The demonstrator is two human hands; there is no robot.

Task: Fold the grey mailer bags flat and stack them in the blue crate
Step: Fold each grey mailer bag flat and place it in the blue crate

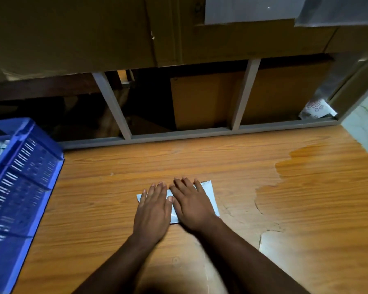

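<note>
Gripping nothing, our left hand (154, 211) and right hand (192, 206) press flat, fingers straight, on the folded grey mailer bag (209, 195); blue crate (19, 187) lies well left.

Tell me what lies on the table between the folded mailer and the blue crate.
Only bare wooden table shows in the head view between the folded mailer and the blue crate.

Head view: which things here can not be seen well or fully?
- Mailer bag: mostly covered by the left hand and right hand; its folds are hidden.
- Blue crate: cut by the left edge; contents unclear.
- Shelf openings: too dark.
</note>
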